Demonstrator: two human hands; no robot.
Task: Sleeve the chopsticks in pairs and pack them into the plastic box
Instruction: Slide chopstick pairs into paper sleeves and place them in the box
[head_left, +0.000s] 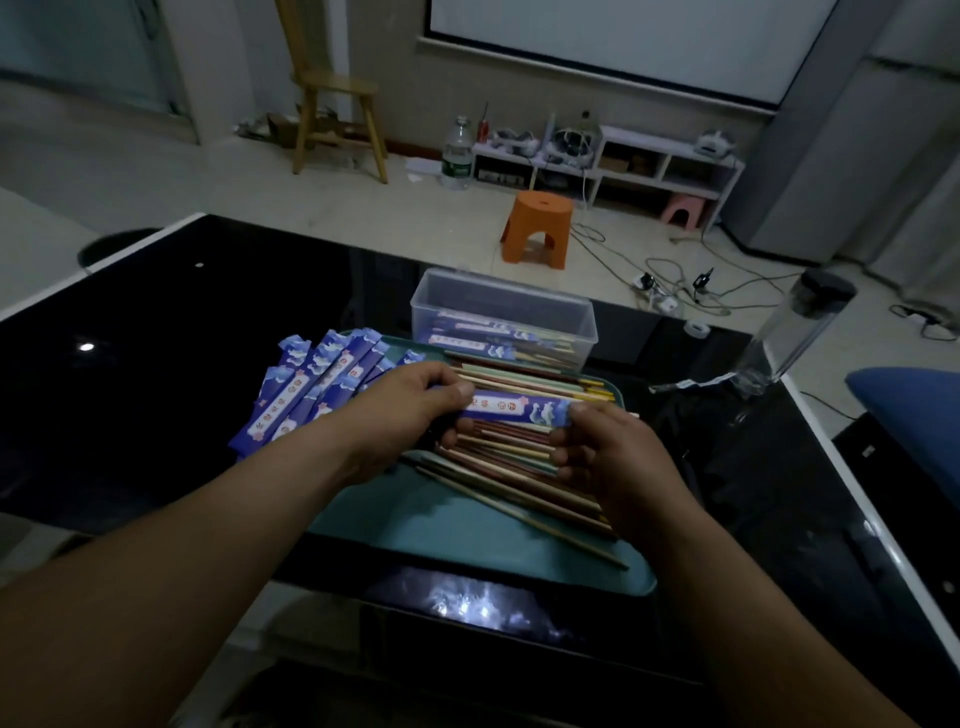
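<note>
The left hand (410, 410) pinches the left end of a blue printed paper sleeve (514, 408), and the right hand (608, 457) pinches its right end. They hold it above loose wooden chopsticks (519, 467) on a teal tray (441, 525). The clear plastic box (498, 306), just beyond the tray, holds sleeved pairs. Spare blue sleeves (306, 389) lie to the left.

Bare black tabletop (156, 395) lies open left of the fanned paper sleeves (311, 384), while loose chopsticks (519, 470) crowd the tray (441, 530) before the open-topped plastic box (498, 304), with a clear bottle (795, 332) standing at right.
</note>
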